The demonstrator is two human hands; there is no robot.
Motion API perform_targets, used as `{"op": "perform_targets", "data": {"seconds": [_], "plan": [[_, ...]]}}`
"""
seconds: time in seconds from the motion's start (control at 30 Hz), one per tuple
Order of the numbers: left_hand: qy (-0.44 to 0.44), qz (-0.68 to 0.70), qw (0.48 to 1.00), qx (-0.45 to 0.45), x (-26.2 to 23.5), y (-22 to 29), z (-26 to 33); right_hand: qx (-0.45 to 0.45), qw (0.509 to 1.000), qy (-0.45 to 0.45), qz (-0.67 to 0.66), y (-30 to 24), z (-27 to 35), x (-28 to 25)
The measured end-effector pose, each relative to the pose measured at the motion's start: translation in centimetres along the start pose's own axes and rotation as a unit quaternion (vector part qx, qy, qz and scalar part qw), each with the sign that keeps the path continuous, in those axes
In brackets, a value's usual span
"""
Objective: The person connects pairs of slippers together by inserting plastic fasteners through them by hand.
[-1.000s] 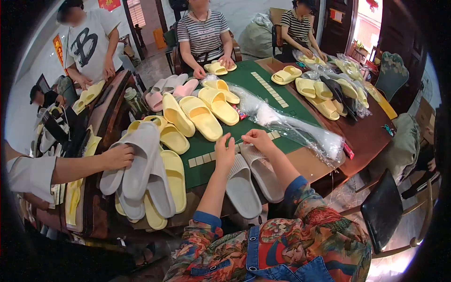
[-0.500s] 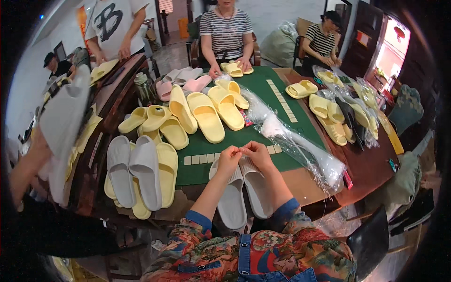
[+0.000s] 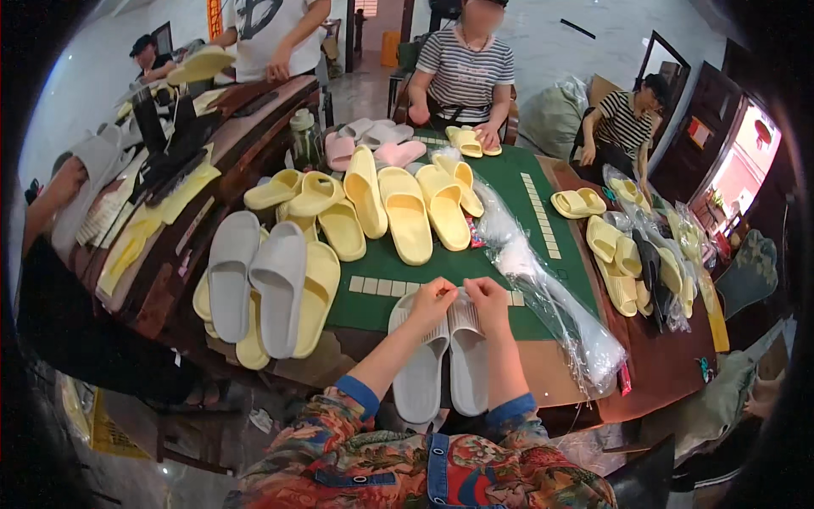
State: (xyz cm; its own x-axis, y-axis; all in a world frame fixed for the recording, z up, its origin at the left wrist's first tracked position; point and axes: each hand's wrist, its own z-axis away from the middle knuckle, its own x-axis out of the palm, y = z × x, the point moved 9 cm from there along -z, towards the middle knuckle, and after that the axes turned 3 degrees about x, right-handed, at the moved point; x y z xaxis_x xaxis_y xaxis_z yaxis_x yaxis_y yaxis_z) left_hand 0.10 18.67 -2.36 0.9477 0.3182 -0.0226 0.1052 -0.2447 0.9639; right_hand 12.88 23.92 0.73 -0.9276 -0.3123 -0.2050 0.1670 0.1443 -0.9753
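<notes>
In front of me, a pair of grey slippers [image 3: 421,386] lies side by side at the table's near edge, toes pointing away. Over their toe ends, my left hand [image 3: 434,299] is closed in a pinch. My right hand [image 3: 487,299] pinches close beside it, a small gap between the fingertips. Whatever they hold is too thin or small to make out. To the left, another grey pair [image 3: 278,284] rests on top of yellow slippers [image 3: 315,297]. Beyond my hands stand several yellow slippers [image 3: 404,216], some leaning on others.
A clear plastic bundle of thin white strands [image 3: 543,276] runs along the right of the green mat [image 3: 381,310]. Pale tiles [image 3: 381,287] line the mat. Bagged slippers [image 3: 627,267] lie at right. Across the table sits a person in stripes [image 3: 466,76]; others work around. A glass jar [image 3: 305,140] stands back left.
The view has swung left, so the scene sits farther right. My hands, fingertips together before, are now slightly apart. The person across has lifted one hand off the yellow slippers there.
</notes>
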Motion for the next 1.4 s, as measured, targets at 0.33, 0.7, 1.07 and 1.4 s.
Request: {"op": "perform_targets", "data": {"seconds": [0.33, 0.7, 1.07, 1.4], "plan": [[0.019, 0.031, 0.999, 0.0, -0.3, 0.2, 0.2, -0.011, 0.998, -0.033, -0.058, 0.8, 0.1, 0.8], [0.035, 0.008, 0.999, 0.035, -0.8, 0.1, 0.4, -0.003, 0.998, 0.001, -0.057, 0.6, 0.2, 0.4], [0.025, -0.026, 0.999, 0.017, -0.6, 0.7, 0.2, 0.016, 0.996, 0.01, -0.089, 1.4, -0.4, -0.4], [0.02, -0.013, 0.999, 0.037, -0.6, 0.8, 0.2, -0.021, 0.998, -0.039, -0.039, 1.5, -0.4, 0.7]]}}
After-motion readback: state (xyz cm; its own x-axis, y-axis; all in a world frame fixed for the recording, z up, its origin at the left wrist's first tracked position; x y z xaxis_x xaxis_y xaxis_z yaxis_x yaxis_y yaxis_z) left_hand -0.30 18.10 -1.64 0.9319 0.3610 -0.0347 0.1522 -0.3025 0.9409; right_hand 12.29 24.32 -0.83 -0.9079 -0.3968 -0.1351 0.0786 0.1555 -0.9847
